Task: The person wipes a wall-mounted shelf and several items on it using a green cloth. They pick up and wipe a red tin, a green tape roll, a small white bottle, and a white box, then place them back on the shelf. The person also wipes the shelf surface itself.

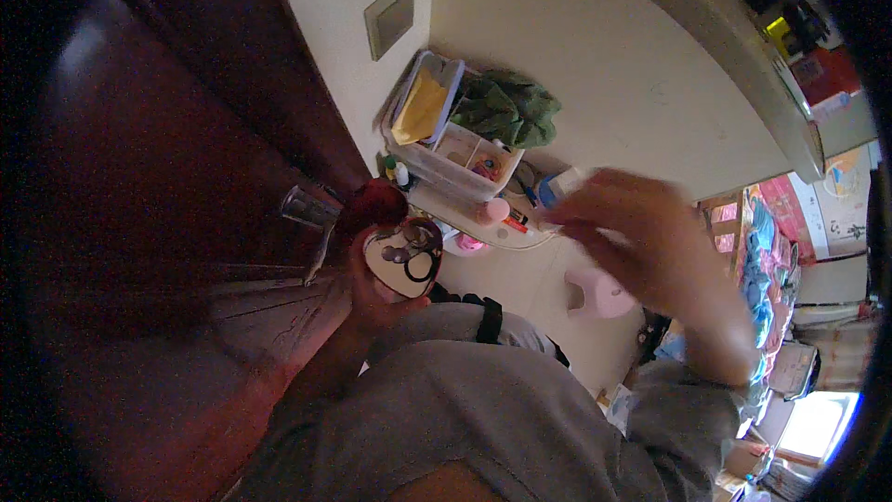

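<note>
My left hand (376, 296) holds a heart-shaped box (378, 261) from its side and underside. Its pale inside carries a black hair tie (419, 267) and a few other small round items that are hard to make out. A dark red rounded part (380, 201), which looks like the raised lid, stands at the box's far side. My right hand (637, 244) is in the air to the right, blurred, with thumb and fingers close together. Whether anything is between its fingertips I cannot tell. Just beyond them is a blue and white item (552, 188), partly hidden.
A clear divided organizer (446, 171) with hair ties, a lidless bin (426, 94) and green cloth (509, 108) stands on a corner shelf (463, 223). A pink round-topped item (497, 210) lies before it. Dark red furniture (188, 153) rises at left; a pink stool (601, 293) is on the floor.
</note>
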The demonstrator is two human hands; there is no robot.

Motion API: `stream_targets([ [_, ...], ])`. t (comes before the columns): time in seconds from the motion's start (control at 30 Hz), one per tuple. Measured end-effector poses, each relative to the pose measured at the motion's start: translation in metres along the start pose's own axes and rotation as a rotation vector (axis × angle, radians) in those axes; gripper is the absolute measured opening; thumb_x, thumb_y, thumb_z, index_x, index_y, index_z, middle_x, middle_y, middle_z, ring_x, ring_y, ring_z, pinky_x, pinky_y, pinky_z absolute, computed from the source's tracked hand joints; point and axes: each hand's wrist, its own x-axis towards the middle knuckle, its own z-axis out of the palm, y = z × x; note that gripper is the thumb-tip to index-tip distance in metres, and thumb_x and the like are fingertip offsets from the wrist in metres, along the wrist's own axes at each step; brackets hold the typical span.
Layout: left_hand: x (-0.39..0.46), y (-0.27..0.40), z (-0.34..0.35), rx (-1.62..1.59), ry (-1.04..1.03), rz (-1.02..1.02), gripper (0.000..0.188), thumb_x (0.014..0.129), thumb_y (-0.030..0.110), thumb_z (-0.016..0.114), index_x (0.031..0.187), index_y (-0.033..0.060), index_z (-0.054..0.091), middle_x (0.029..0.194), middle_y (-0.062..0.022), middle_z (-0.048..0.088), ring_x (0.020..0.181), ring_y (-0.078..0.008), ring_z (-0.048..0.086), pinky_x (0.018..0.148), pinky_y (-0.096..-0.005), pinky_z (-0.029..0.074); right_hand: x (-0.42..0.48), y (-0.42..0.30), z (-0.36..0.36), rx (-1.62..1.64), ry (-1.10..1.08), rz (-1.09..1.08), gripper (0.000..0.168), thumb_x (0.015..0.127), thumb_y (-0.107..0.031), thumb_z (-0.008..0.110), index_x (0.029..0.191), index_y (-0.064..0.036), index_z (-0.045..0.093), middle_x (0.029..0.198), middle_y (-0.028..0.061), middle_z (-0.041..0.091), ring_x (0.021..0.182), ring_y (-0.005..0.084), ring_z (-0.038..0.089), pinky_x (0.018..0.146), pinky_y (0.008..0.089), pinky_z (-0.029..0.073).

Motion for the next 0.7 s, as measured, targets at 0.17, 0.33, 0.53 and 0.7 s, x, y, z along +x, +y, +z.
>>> stream_targets([
  [0.17, 0.001, -0.019, -0.001, -0.186, -0.017, -0.042, 0.116, 0.061, 0.018, 0.089, 0.145, 0.011, 0.01, 0.138, -0.018, 0.033, 0.128, -0.0319, 0.041, 0.106, -0.0473, 0.038, 0.086, 0.093, 0.14, -0.164, -0.09, 0.183, 0.014, 0.08, -0.013, 0.062, 0.093, -0.013, 0.067, 0.086, 0.012, 0.066, 0.089, 0.0338, 0.063, 0.071, 0.0454, 0.052],
  [0.33, -0.006, -0.011, 0.004, -0.191, 0.002, -0.071, 0.117, 0.06, 0.011, 0.089, 0.145, 0.0133, 0.009, 0.139, -0.0154, 0.032, 0.13, -0.0312, 0.039, 0.107, -0.0474, 0.037, 0.141, 0.128, 0.185, -0.581, -0.13, -0.031, 0.017, 0.078, -0.015, 0.062, 0.092, -0.022, 0.069, 0.088, 0.0042, 0.064, 0.087, 0.0253, 0.061, 0.074, 0.0397, 0.045],
  [0.53, -0.004, -0.024, -0.002, -0.564, 0.11, -0.463, 0.118, 0.06, 0.01, 0.089, 0.146, 0.0143, 0.008, 0.139, -0.0152, 0.032, 0.13, -0.0309, 0.039, 0.107, -0.0476, 0.037, 0.15, 0.135, 0.205, -0.68, -0.138, -0.118, 0.018, 0.079, -0.017, 0.061, 0.09, -0.027, 0.071, 0.089, 0.0009, 0.065, 0.089, 0.0233, 0.057, 0.077, 0.0388, 0.04],
  [0.7, -0.007, -0.004, 0.006, -0.221, -0.015, -0.184, 0.118, 0.061, 0.009, 0.088, 0.146, 0.0146, 0.008, 0.139, -0.0165, 0.032, 0.13, -0.032, 0.04, 0.107, -0.048, 0.037, 0.154, 0.125, 0.202, -0.632, -0.16, -0.048, 0.017, 0.078, -0.016, 0.062, 0.09, -0.026, 0.071, 0.09, -0.0002, 0.066, 0.093, 0.0244, 0.056, 0.081, 0.0401, 0.037],
])
